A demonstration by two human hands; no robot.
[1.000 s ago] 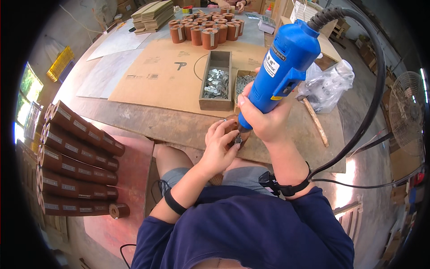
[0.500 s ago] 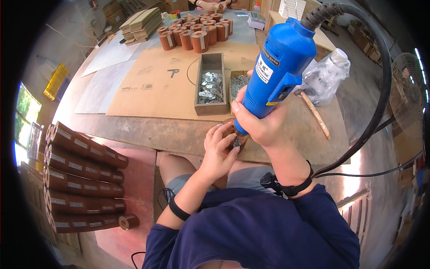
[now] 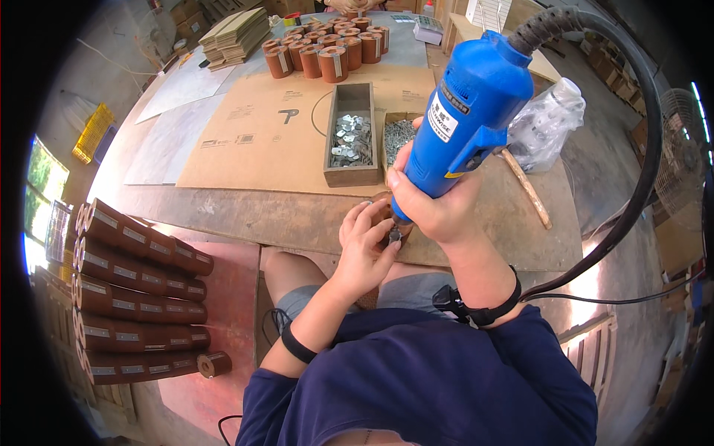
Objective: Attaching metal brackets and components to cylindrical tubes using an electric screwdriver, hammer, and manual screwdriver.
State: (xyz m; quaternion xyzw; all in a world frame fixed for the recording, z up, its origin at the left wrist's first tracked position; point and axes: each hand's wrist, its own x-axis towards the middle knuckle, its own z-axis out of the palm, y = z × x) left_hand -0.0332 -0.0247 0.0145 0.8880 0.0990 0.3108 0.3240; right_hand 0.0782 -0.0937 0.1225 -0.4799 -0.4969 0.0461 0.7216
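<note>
My right hand (image 3: 439,204) is wrapped round the body of a blue electric screwdriver (image 3: 472,104), whose cable loops off to the right. The tool slants down, its tip meeting a small dark metal piece (image 3: 394,234) on a brown cylinder (image 3: 381,197) at the table's near edge. Curled over that cylinder, my left hand (image 3: 364,241) steadies it, fingertips close beside the tip. The hands hide most of the cylinder. Just beyond them stand a wooden box (image 3: 351,177) of flat metal plates and a smaller box (image 3: 401,117) of thin grey metal pieces.
A hammer (image 3: 528,189) and a plastic-wrapped white container (image 3: 547,126) lie to the right. Brown cylinders (image 3: 333,65) crowd the far table, near another person's hands (image 3: 346,6). Rows of brown cylinders (image 3: 141,305) with metal plates are stacked at left. Boards (image 3: 234,41) are piled far left.
The screwdriver's upper end has shifted slightly right; its tip stays at the cylinder. My left hand keeps its place. The other person's hands at the far end have moved a little.
</note>
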